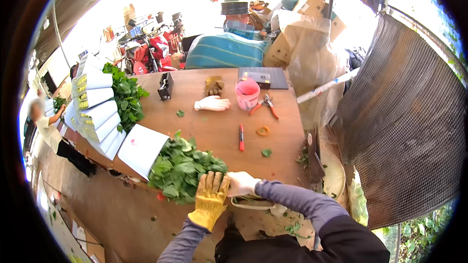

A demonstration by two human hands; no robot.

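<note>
Two gloved hands meet at the table's near edge: the left hand (210,196), in a yellow work glove, has its fingers curled together over the stems of a leafy green bunch (183,168), while the right hand (241,183), in a white glove, is closed on the same stems just beside it. Left of the fingers, the leaves spill out of a white paper sleeve (141,148). Beyond the fingertips lie a red marker (241,137) and a pink bucket (247,93); far left, more white sleeves (95,100) with yellow label strips are stacked.

Yellow glove (210,198), green leaves (183,168)
</note>
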